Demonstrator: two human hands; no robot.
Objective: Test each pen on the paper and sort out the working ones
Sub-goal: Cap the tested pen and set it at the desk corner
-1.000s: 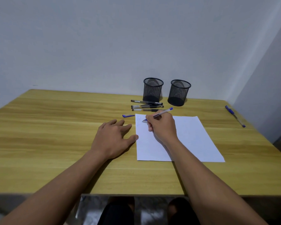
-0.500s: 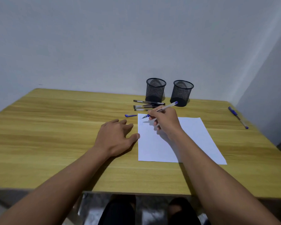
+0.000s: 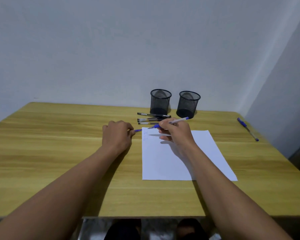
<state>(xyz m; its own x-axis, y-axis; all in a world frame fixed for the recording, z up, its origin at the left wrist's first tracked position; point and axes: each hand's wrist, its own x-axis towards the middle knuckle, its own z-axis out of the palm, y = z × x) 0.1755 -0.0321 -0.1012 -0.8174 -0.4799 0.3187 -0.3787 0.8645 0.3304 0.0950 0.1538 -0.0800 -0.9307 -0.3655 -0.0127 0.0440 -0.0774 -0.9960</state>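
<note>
Blue pen [image 3: 170,122] pinched in right hand [image 3: 177,134], writing grip, tip just above top-left corner of paper [image 3: 171,161]. Faint scribbles [image 3: 145,135] there: test likely made. Left hand [image 3: 117,134] curled on blue cap [image 3: 138,130] beside paper edge. Black pens [image 3: 151,118] lie unsorted before left cup [image 3: 160,101]; right cup [image 3: 188,103] beside it; both look empty. Second blue pen [image 3: 248,129] well apart near right edge of table [image 3: 59,135]. Judgement: early stage, nothing sorted into cups.

Both bare forearms are stretching forward, roughly parallel. The left grip [image 3: 117,135] is facing knuckles-up, its curled fingers pinching one end of a small blue plastic pen cap [image 3: 138,130]. The right grip [image 3: 177,134] is pinching a clear-barrelled blue pen [image 3: 179,120], its point aiming left, with the little finger hanging loosely extended below.
</note>
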